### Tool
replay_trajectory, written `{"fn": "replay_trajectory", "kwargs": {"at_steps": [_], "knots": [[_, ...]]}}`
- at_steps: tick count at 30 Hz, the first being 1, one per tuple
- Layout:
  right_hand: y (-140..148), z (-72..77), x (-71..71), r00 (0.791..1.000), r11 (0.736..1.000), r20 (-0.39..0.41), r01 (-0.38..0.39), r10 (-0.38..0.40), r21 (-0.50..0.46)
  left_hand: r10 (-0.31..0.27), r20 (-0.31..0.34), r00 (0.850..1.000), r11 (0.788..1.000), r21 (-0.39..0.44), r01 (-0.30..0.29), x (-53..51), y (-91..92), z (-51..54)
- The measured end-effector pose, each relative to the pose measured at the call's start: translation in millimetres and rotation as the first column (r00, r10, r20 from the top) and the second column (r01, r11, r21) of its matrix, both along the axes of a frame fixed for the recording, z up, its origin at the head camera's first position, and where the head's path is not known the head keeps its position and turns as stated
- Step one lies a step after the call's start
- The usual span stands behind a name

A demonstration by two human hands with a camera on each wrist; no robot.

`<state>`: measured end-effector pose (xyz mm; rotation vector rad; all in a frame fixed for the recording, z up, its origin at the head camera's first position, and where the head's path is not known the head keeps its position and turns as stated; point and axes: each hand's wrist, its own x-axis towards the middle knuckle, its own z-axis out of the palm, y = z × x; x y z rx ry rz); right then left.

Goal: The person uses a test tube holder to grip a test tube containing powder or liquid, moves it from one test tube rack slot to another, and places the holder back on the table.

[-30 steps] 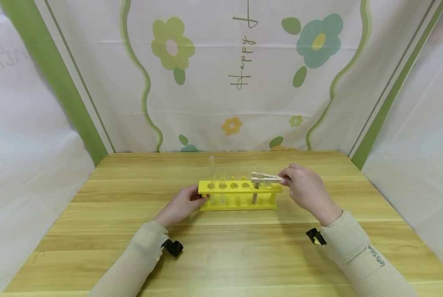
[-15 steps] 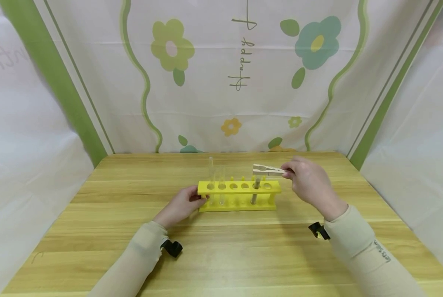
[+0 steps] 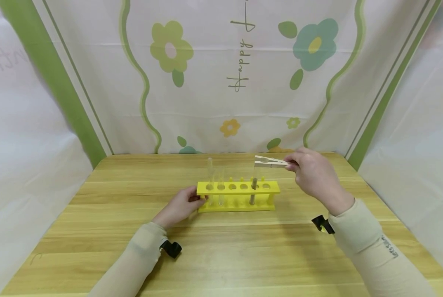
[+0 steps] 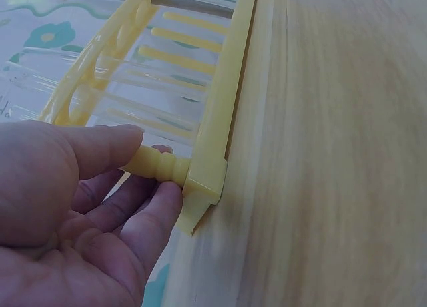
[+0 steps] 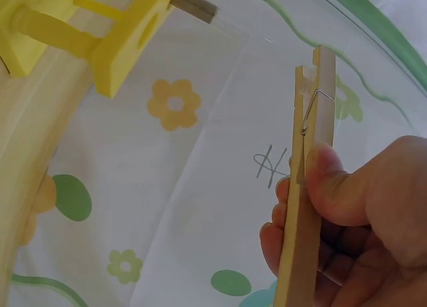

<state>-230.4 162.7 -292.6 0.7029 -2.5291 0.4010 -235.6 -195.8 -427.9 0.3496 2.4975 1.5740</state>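
Observation:
My left hand (image 3: 180, 206) grips the left end post of a yellow test tube rack (image 3: 225, 187); the left wrist view shows thumb and fingers around that post (image 4: 167, 165). Two clear test tubes (image 3: 221, 177) stand in its left holes. Toward the right end stands another test tube (image 3: 253, 200) with dark grey material inside. My right hand (image 3: 314, 175) pinches a wooden test tube clamp (image 3: 271, 163) between thumb and fingers. The clamp's tips are level with the top of the dark-filled tube. In the right wrist view, nothing plainly sits between its jaws.
The rack stands on a wood-grain table (image 3: 221, 247), with a row of short yellow pegs along its back. Behind hangs a white floral curtain (image 3: 206, 103), and pale cloth encloses both sides.
My right hand has risen and moved slightly right with the clamp, which has slid up from around the dark-filled tube. That tube stays in the rack. The left hand keeps its grip.

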Motion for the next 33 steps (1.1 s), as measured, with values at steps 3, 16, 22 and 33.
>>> {"fn": "replay_trajectory", "kwargs": {"at_steps": [3,16,22,33], "knots": [[0.0,4.2,0.8,1.000,1.000,-0.013,-0.005,0.005,-0.004,-0.004,-0.003,1.000,1.000,0.000,0.004,-0.6,-0.2,-1.1],[1.6,25.4,5.2,0.998,1.000,-0.068,-0.002,0.002,-0.003,-0.011,0.005,1.000,1.000,0.009,0.011,0.6,-1.0,-0.2],[4.8,30.2,7.7,0.997,1.000,-0.071,0.004,-0.004,-0.004,-0.013,0.000,1.000,1.000,0.010,0.013,0.3,-0.3,-0.9],[13.1,24.6,6.4,0.996,1.000,-0.086,0.012,-0.013,-0.014,-0.026,-0.016,1.000,1.000,0.012,0.026,3.5,1.3,3.8]]}}
